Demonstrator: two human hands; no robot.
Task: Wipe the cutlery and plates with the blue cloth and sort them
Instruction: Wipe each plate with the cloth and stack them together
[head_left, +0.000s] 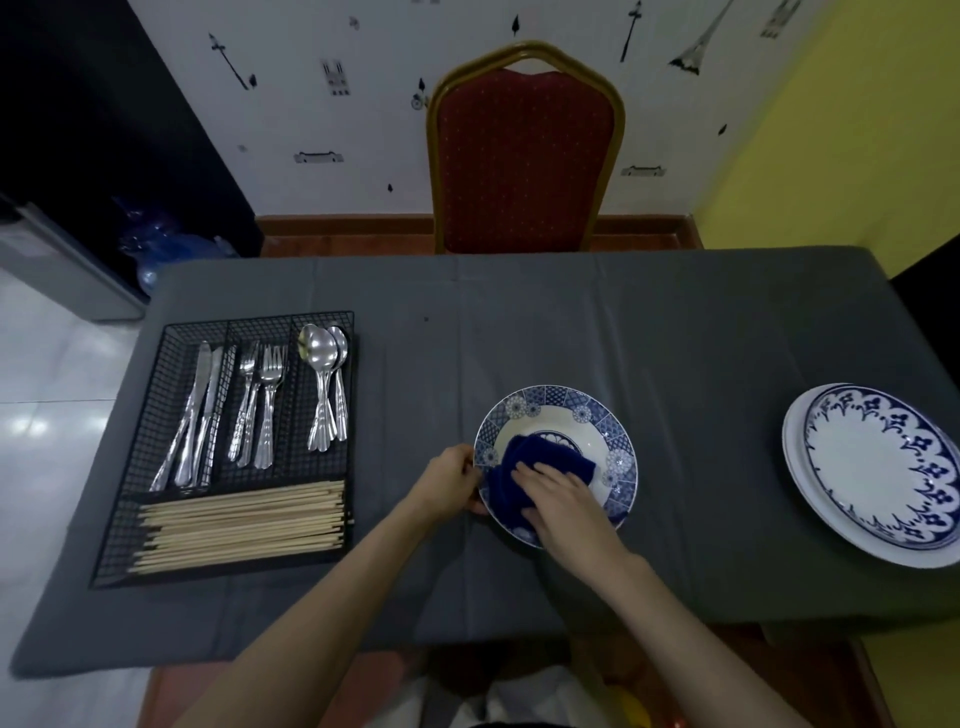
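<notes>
A: Looking down from the head view, I have the right hand (563, 501) laid flat, fingers straight and together, pressing the blue cloth (530, 467) into the hollow of a deep plate (597, 431). That cloth is dark, thick and rumpled, and folds over the plate's near-left rim.

B: And the other hand?

A: My left hand (452, 480) pinches the plate's left rim, fingers curled around the edge; the fingertips are tucked out of sight, so I cannot tell how far under they reach. The plate is glossy white ceramic, round, with a blue patchwork band of lattice and flower medallions. It sits on the grey tablecloth (675, 338), which is matte and creased in long folds.

B: What about the cutlery?

A: Well apart to the left, a black wire-mesh tray (156, 415) holds shiny steel knives (200, 410), forks (262, 400) and spoons (327, 384) in three upright compartments, with pale wooden chopsticks (239, 525) lying crosswise in the near one.

B: Other plates?

A: A stack of flat plates (878, 467) at far right, white with a blue scalloped border, cut off by the frame edge; I cannot count them. A red padded chair (524, 156) with a gold frame stands behind the table.
</notes>
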